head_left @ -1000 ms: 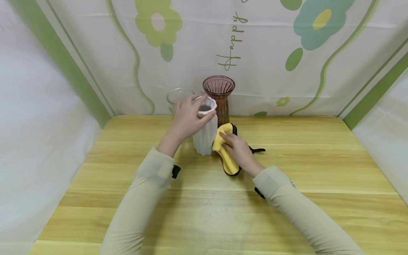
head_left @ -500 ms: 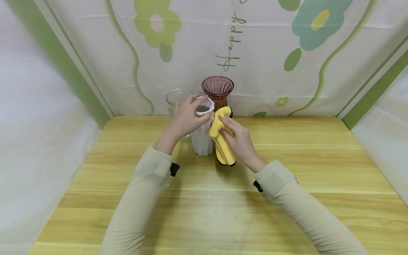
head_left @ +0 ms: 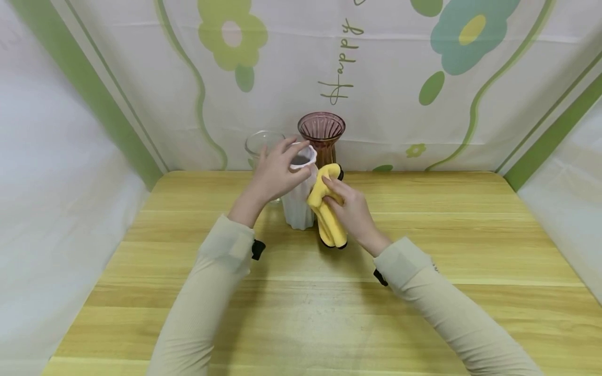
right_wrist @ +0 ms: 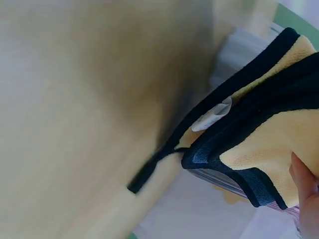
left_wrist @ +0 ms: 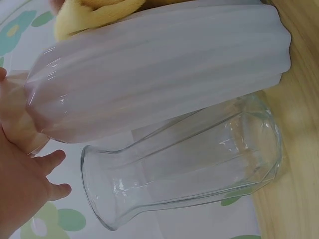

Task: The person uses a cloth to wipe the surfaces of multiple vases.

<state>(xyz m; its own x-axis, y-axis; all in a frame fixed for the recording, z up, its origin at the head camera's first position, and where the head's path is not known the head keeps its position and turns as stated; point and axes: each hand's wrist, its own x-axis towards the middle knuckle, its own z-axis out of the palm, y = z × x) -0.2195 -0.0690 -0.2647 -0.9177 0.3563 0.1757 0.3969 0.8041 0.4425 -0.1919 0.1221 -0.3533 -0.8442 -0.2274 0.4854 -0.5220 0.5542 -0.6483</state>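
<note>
A white ribbed vase (head_left: 297, 206) stands upright on the table. My left hand (head_left: 277, 169) grips it at the neck, thumb on the near side and fingers over the far side of the rim. My right hand (head_left: 354, 211) pinches a folded yellow cleaning cloth (head_left: 331, 222) with black edging. The cloth lies against the vase's right side. In the right wrist view, the cloth's black hanging loop (right_wrist: 144, 174) and a white label (right_wrist: 212, 117) show. The left wrist view shows the smooth flank of the white vase (left_wrist: 164, 69), with a yellow fold of cloth (left_wrist: 99, 15) along it.
Left of and behind the white vase stands a clear glass vase (left_wrist: 199, 164), mostly covered by my left hand in the head view. Behind to the right is a purple glass vase (head_left: 322, 128). A printed curtain (head_left: 376, 130) hangs behind the wooden table (head_left: 301, 313).
My right hand has raised the cloth up the white vase's right side, then lowered it slightly. The cloth's black loop has gone from the head view. My left hand keeps its grip.
</note>
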